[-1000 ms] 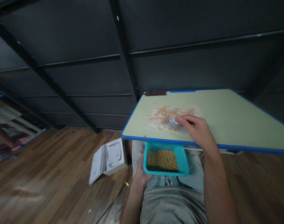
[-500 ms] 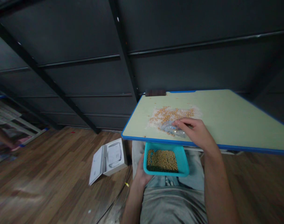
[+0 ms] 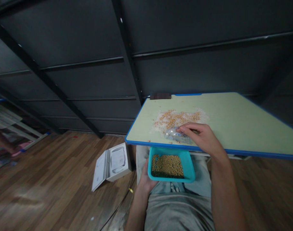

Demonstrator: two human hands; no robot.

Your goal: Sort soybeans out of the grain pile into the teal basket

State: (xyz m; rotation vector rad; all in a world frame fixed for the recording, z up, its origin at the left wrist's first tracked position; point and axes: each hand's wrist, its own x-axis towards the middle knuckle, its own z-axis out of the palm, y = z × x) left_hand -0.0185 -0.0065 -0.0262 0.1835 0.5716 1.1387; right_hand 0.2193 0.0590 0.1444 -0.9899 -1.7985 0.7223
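A pile of yellow beans mixed with white grains (image 3: 175,118) lies on a pale green desk with a blue rim (image 3: 245,122). My right hand (image 3: 201,136) rests on the desk near its front edge, fingers closed on a small clear plastic piece (image 3: 176,134) that sits against the pile. Below the desk's edge my left hand (image 3: 144,178) grips a teal tray (image 3: 188,162) from its left side. The tray holds several yellow beans (image 3: 167,165) and hangs over my lap.
An open white box (image 3: 111,163) lies on the wooden floor to the left. Dark metal shelving (image 3: 127,64) stands behind the desk. A small dark block (image 3: 160,95) sits at the desk's back edge. A cable (image 3: 120,202) runs across the floor near my left arm.
My right hand has dragged the clear plastic piece toward the desk's front edge, a little left and nearer to me. The left hand and tray have stayed in place.
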